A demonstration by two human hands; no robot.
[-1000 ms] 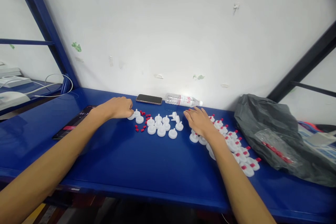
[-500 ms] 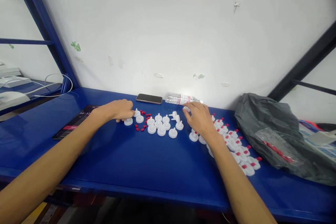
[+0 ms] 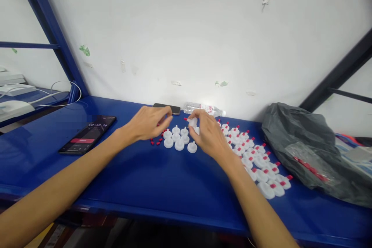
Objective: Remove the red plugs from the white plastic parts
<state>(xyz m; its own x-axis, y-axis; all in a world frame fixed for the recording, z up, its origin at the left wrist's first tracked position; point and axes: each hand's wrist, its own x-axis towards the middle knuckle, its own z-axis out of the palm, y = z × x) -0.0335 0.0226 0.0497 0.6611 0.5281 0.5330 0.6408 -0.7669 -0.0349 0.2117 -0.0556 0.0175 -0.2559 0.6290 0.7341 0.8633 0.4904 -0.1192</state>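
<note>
My right hand (image 3: pixel 207 131) pinches a white spouted cap (image 3: pixel 192 122) between thumb and fingers, tilted so its red tip (image 3: pixel 186 119) points left. To its left my left hand (image 3: pixel 151 123) hovers with thumb and forefinger apart and nothing visible between them. Several white spouted caps without red tips (image 3: pixel 179 144) stand on the blue table between and below the hands. Small red tips (image 3: pixel 152 143) lie scattered under my left hand, some hidden by it. Right of my right hand spreads a group of white caps with red tips (image 3: pixel 262 175), partly covered by my forearm.
A phone showing a timer (image 3: pixel 88 133) lies at left. Against the wall lie a second phone (image 3: pixel 175 110), partly behind my left hand, and a clear bottle (image 3: pixel 203 108). A dark plastic bag (image 3: pixel 314 147) with a clear bag of red pieces (image 3: pixel 310 168) sits at right.
My left hand has lifted off the caps at left and moved right. My right hand has shifted slightly left with its cap, whose red tip now shows.
</note>
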